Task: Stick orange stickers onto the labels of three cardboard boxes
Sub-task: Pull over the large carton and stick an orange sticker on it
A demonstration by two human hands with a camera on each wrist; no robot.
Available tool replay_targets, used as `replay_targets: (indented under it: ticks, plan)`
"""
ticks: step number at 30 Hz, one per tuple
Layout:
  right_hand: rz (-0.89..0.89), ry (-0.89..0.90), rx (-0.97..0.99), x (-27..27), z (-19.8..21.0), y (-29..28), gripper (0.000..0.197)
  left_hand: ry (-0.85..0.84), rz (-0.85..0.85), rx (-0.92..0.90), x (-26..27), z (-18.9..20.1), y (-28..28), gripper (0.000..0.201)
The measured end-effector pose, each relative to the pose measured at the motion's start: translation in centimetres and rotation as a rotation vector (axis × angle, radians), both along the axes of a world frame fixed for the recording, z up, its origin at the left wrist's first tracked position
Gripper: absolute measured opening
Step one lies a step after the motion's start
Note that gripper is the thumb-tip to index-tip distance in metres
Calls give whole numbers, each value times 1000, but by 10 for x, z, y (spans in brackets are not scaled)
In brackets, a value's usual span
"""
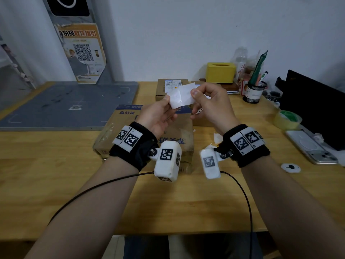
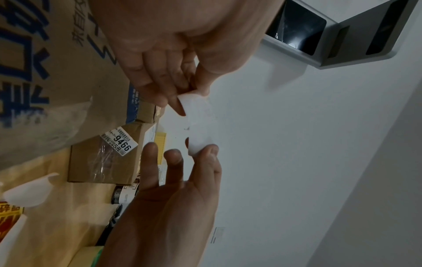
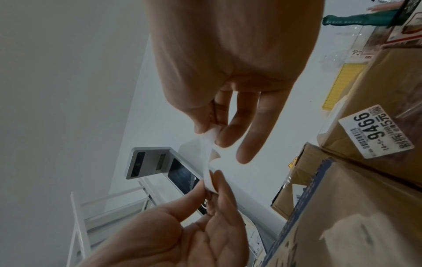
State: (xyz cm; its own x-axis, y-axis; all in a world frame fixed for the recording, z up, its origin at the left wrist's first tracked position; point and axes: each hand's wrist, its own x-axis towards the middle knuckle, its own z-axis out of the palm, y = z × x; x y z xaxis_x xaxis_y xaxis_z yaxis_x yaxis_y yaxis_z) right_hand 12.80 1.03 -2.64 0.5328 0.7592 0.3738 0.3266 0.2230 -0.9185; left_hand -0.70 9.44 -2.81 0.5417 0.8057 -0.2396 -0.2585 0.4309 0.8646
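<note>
Sticker sheet (image 1: 182, 96): we are holding this white paper above the cardboard boxes (image 1: 149, 131).
Hands: our left hand (image 1: 158, 116) and right hand (image 1: 212, 107) are each pinching an end.
Mesh cup (image 1: 254, 93): it is holding pens.

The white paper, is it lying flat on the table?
No, the white paper is up in the air above the boxes, pinched at one end by the left hand and at the other by the right hand.

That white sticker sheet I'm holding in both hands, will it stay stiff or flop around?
Probably floppy: the white sticker sheet bends between the left hand and right hand. Likely very light, since fingertip pinches hold it.
</note>
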Motion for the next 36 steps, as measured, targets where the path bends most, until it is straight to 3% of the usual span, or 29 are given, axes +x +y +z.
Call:
replay_targets:
  ticks: [16,21,24,27,29,32,36]
  plan:
    - [18,45,-10,1,5,-4,21,16,71,69,-1,7,0,12]
    - [-115,219,44,26,18,-19,24,1,231,-17,-28,-5,23,35]
    - [-179,124,-73,43,18,-27,18,74,177,52,-36,-10,27,36]
    - [-284,75,-216,52,7,-23,14,123,88,107,-32,-5,21,21]
    - [-386,-81,-406,59,-1,-24,15,144,68,121,-29,-2,18,13]
    - [-328,-202,-706,62,-9,-28,28,161,61,140,-27,-1,17,14]
    - [-237,-247,-775,52,-5,-25,37,157,16,168,-28,-2,17,19]
